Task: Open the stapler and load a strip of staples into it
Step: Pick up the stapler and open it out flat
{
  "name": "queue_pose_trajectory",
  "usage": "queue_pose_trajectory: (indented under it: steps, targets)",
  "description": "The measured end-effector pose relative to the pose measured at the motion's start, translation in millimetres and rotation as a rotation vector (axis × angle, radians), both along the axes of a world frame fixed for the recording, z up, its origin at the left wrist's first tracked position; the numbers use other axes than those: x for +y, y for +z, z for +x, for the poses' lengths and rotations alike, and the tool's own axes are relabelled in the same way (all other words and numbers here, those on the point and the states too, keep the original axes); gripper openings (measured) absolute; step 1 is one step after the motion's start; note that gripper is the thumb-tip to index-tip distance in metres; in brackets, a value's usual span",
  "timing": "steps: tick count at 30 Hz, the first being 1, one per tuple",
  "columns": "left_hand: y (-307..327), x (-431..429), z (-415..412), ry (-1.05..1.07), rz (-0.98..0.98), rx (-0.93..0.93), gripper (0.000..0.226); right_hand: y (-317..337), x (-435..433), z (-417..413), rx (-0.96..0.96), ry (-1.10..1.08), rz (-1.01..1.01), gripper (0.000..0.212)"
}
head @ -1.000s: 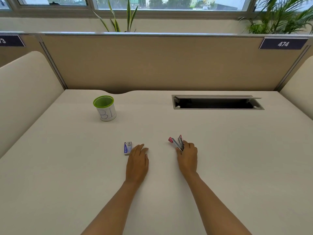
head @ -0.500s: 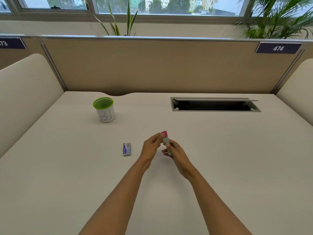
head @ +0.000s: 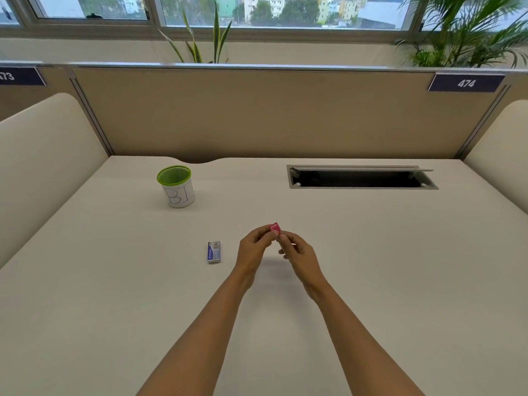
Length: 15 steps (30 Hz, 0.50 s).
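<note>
A small pink stapler (head: 275, 227) is held above the middle of the desk between both hands. My left hand (head: 253, 250) pinches its pink end with the fingertips. My right hand (head: 300, 254) wraps around its lower body, which is mostly hidden. Whether the stapler is open I cannot tell. A small blue and white staple box (head: 214, 251) lies flat on the desk, a short way left of my left hand and apart from it.
A white cup with a green rim (head: 176, 186) stands at the back left of the cream desk (head: 114, 295). An open cable slot (head: 361, 179) is set into the desk at the back right. Beige partitions enclose the desk on three sides.
My right hand lifted the stapler off the desk and brought it to the middle. My left hand rose from the desk beside the staple box and took hold of the stapler's pink end.
</note>
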State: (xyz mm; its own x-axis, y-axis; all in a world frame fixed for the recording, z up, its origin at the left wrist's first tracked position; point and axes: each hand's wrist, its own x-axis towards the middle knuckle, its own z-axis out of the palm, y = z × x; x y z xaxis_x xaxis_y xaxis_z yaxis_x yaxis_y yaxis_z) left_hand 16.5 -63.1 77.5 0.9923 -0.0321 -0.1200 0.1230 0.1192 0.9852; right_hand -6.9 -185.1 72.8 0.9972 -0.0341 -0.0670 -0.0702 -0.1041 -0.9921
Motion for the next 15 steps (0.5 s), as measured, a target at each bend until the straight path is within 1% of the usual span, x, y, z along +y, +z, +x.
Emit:
queue_pose_trajectory:
  steps: [3, 5, 10, 15]
  targets:
    - [-0.7, -2.2, 0.8, 0.003, -0.013, 0.011, 0.020, 2.3, -0.1, -1.6, -0.039, -0.044, -0.006, 0.012]
    - [-1.1, -3.9, 2.2, -0.012, -0.019, 0.018, 0.022, 4.0, -0.1, -2.4, -0.057, -0.068, -0.010, 0.011]
    - [-1.2, -0.8, 3.0, -0.126, -0.043, -0.005, 0.032, 1.9, -1.8, -0.4, -0.128, -0.134, -0.128, 0.027]
    - [-1.4, 3.2, 6.2, -0.187, -0.068, 0.004, 0.034, 1.0, -1.9, 1.4, -0.165, -0.108, -0.192, 0.029]
